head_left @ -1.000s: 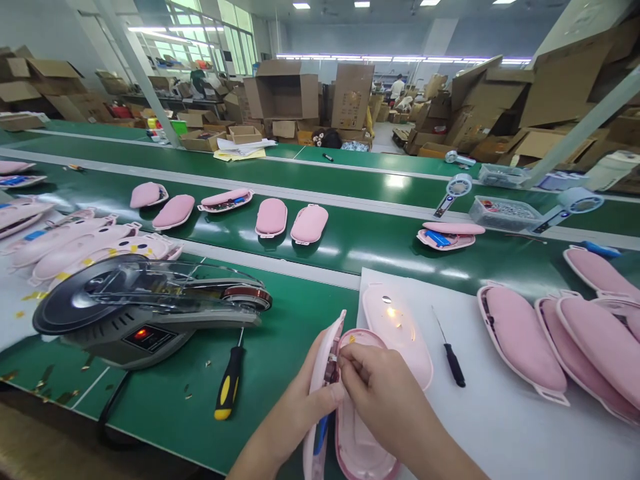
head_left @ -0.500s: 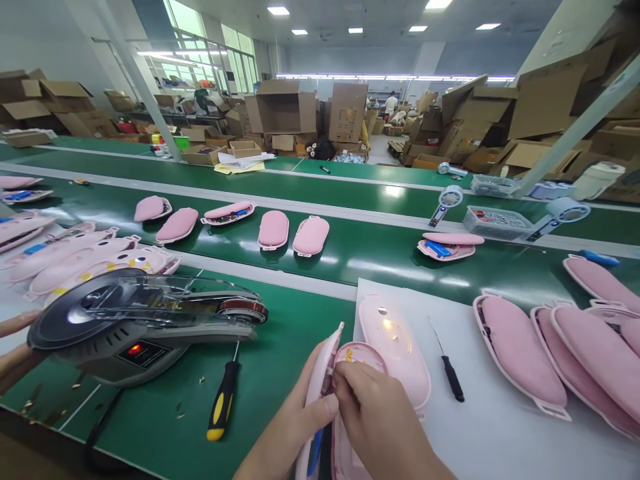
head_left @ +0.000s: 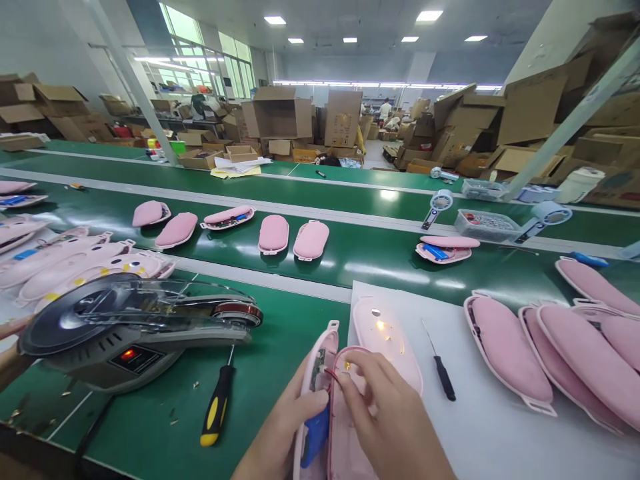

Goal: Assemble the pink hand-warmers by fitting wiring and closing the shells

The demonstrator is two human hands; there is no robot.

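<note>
My left hand is wrapped round a pink shell half, tilted on edge, its thumb near a blue battery. A green circuit board shows inside, and red wires run from it toward the other half. My right hand is closed over the other pink half, fingertips at the wires; whether they pinch one is hard to see. Behind that hand lies a pink cover on a white sheet. A black screwdriver rests to its right.
At left stands a grey tape-like machine with a red light; another person's hand touches it. A yellow-black screwdriver lies beside it. More pink cases lie at right, others on the green belt.
The held shell has opened wider, showing the board, more battery and red wires. My right fingers have spread slightly from their tight pinch. The view has shifted a little.
</note>
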